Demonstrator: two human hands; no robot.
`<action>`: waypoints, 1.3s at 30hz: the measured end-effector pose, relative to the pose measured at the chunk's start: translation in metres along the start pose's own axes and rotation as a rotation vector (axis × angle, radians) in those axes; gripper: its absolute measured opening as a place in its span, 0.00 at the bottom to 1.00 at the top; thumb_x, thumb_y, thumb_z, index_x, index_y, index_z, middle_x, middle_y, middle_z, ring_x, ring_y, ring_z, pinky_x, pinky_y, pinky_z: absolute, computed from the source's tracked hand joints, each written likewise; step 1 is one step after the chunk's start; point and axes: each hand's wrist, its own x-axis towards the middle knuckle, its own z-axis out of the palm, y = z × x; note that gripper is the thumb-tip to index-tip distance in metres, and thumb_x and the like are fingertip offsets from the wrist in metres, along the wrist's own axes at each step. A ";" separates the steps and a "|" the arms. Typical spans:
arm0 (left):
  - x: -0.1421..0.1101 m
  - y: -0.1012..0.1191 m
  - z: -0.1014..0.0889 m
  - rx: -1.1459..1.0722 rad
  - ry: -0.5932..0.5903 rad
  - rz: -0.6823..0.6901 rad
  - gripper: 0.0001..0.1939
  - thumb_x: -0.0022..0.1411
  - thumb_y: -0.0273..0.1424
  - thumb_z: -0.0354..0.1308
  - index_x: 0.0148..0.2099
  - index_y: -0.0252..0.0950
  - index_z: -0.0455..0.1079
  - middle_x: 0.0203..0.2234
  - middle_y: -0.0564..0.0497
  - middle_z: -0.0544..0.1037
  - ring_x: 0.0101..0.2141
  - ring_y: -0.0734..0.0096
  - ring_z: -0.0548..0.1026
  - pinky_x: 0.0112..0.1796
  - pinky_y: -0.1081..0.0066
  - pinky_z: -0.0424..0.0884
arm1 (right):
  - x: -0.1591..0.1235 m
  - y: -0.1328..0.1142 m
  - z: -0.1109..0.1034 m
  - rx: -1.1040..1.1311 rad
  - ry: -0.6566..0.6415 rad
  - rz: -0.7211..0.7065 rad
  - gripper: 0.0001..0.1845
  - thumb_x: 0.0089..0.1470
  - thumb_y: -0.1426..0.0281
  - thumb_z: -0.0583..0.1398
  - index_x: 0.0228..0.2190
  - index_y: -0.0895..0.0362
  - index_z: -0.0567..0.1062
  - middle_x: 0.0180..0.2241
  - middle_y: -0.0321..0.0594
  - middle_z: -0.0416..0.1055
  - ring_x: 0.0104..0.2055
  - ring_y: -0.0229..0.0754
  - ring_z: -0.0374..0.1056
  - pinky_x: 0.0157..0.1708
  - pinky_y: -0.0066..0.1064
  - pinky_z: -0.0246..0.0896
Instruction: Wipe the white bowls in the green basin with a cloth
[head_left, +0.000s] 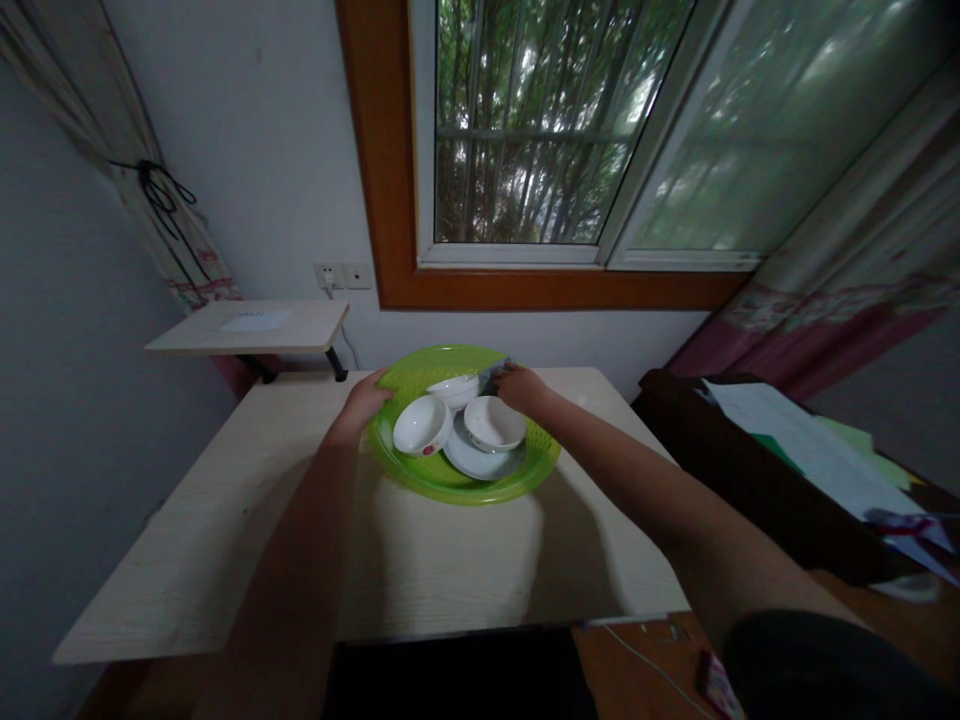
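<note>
A round green plastic basin (450, 492) sits on the table, holding several white dishes. One white bowl (422, 424) is at the left, a second bowl (495, 424) rests on a white plate (480, 464) at the right, and another bowl (452, 389) is behind them. My left hand (365, 403) grips the basin's left rim, its fingertips over the edge. My right hand (519, 386) is closed on a grey-blue cloth (492, 371) at the basin's back right, just behind the right bowl. Part of the cloth is hidden by the fingers.
The pale wooden table (450, 580) stands against the wall below a window (555, 130). A small raised shelf (300, 325) with a paper label is at its left back. On the right, a dark piece of furniture (720, 470) bears papers. A cable (660, 670) lies on the floor.
</note>
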 end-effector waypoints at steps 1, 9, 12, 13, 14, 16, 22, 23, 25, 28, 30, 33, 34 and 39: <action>0.000 -0.001 0.000 -0.003 -0.005 -0.005 0.37 0.47 0.22 0.58 0.62 0.34 0.72 0.48 0.42 0.83 0.36 0.65 0.81 0.39 0.69 0.77 | 0.001 0.000 -0.001 0.001 0.002 -0.007 0.18 0.62 0.78 0.55 0.48 0.58 0.81 0.56 0.47 0.76 0.62 0.43 0.68 0.65 0.37 0.53; -0.004 0.005 0.002 -0.039 0.015 -0.055 0.36 0.49 0.22 0.59 0.62 0.35 0.72 0.44 0.44 0.84 0.38 0.62 0.82 0.43 0.66 0.77 | -0.019 -0.007 -0.004 0.007 -0.006 0.103 0.17 0.61 0.78 0.55 0.44 0.63 0.83 0.51 0.57 0.78 0.57 0.53 0.72 0.57 0.44 0.63; -0.005 0.007 0.003 -0.047 0.013 -0.060 0.35 0.49 0.21 0.59 0.62 0.34 0.73 0.43 0.43 0.85 0.38 0.61 0.82 0.43 0.66 0.78 | -0.041 -0.012 -0.008 0.015 -0.028 0.161 0.17 0.62 0.77 0.55 0.42 0.66 0.83 0.46 0.61 0.80 0.52 0.55 0.75 0.51 0.42 0.66; -0.005 0.007 0.003 -0.053 0.014 -0.060 0.35 0.49 0.21 0.59 0.62 0.34 0.73 0.43 0.43 0.85 0.38 0.62 0.82 0.43 0.67 0.78 | -0.049 -0.014 -0.010 0.016 -0.037 0.180 0.17 0.62 0.77 0.54 0.41 0.66 0.84 0.45 0.62 0.80 0.50 0.55 0.76 0.49 0.42 0.67; -0.005 0.006 0.003 -0.056 0.018 -0.060 0.35 0.49 0.21 0.59 0.62 0.34 0.73 0.44 0.43 0.85 0.37 0.63 0.82 0.42 0.67 0.77 | -0.056 -0.015 -0.011 0.019 -0.047 0.192 0.17 0.62 0.77 0.54 0.40 0.65 0.84 0.45 0.62 0.80 0.49 0.55 0.77 0.48 0.42 0.67; -0.004 0.005 0.002 -0.053 0.024 -0.060 0.36 0.48 0.21 0.60 0.62 0.35 0.73 0.44 0.43 0.84 0.35 0.64 0.82 0.40 0.68 0.77 | -0.069 -0.017 -0.013 0.024 -0.071 0.201 0.18 0.61 0.77 0.54 0.38 0.63 0.85 0.43 0.61 0.80 0.45 0.54 0.78 0.46 0.41 0.68; -0.003 0.002 0.003 -0.065 0.002 -0.051 0.36 0.47 0.22 0.60 0.61 0.36 0.73 0.43 0.43 0.84 0.32 0.66 0.81 0.36 0.70 0.76 | -0.072 -0.011 -0.009 0.015 -0.069 0.170 0.19 0.63 0.77 0.52 0.41 0.65 0.84 0.46 0.59 0.80 0.48 0.53 0.77 0.50 0.41 0.66; -0.003 0.003 0.002 -0.070 0.004 -0.050 0.36 0.47 0.22 0.60 0.62 0.36 0.73 0.43 0.44 0.84 0.32 0.66 0.81 0.36 0.70 0.76 | -0.067 -0.008 -0.007 0.013 -0.059 0.150 0.19 0.63 0.77 0.53 0.42 0.65 0.83 0.48 0.58 0.79 0.51 0.53 0.75 0.52 0.41 0.65; -0.002 0.003 0.002 -0.067 0.008 -0.048 0.37 0.47 0.22 0.60 0.62 0.35 0.73 0.44 0.44 0.84 0.32 0.66 0.81 0.35 0.70 0.76 | -0.054 -0.004 -0.004 0.013 -0.041 0.099 0.18 0.63 0.77 0.54 0.43 0.62 0.83 0.52 0.54 0.78 0.59 0.52 0.70 0.57 0.40 0.60; 0.000 0.001 0.002 -0.048 0.006 -0.039 0.36 0.47 0.22 0.60 0.61 0.35 0.73 0.45 0.44 0.84 0.33 0.66 0.81 0.35 0.71 0.77 | -0.031 0.000 -0.001 0.016 -0.014 0.058 0.19 0.64 0.77 0.54 0.46 0.59 0.82 0.57 0.49 0.75 0.64 0.51 0.65 0.63 0.43 0.55; 0.002 -0.001 0.001 -0.036 0.006 -0.035 0.36 0.47 0.22 0.60 0.61 0.35 0.73 0.46 0.43 0.84 0.34 0.66 0.81 0.36 0.70 0.77 | -0.018 0.000 0.001 0.020 0.007 0.040 0.19 0.64 0.77 0.53 0.48 0.58 0.82 0.60 0.47 0.73 0.66 0.51 0.62 0.65 0.46 0.52; 0.002 -0.001 0.001 -0.024 0.005 -0.034 0.36 0.47 0.22 0.59 0.62 0.34 0.73 0.46 0.43 0.84 0.34 0.65 0.81 0.36 0.70 0.77 | -0.008 0.000 0.003 0.027 0.036 0.027 0.19 0.64 0.77 0.53 0.49 0.58 0.81 0.62 0.46 0.70 0.68 0.51 0.59 0.67 0.48 0.50; 0.001 -0.001 0.001 -0.023 0.005 -0.035 0.36 0.47 0.22 0.59 0.62 0.34 0.72 0.46 0.43 0.84 0.35 0.65 0.81 0.36 0.70 0.77 | -0.008 0.001 0.005 0.029 0.045 0.024 0.19 0.64 0.76 0.53 0.50 0.58 0.81 0.63 0.46 0.70 0.69 0.51 0.59 0.67 0.49 0.49; -0.003 0.006 0.002 -0.036 0.006 -0.031 0.36 0.47 0.21 0.58 0.61 0.35 0.73 0.50 0.43 0.83 0.36 0.65 0.81 0.37 0.71 0.76 | -0.028 0.013 0.020 0.070 0.190 0.033 0.20 0.64 0.76 0.53 0.52 0.59 0.79 0.65 0.47 0.66 0.70 0.52 0.57 0.66 0.48 0.54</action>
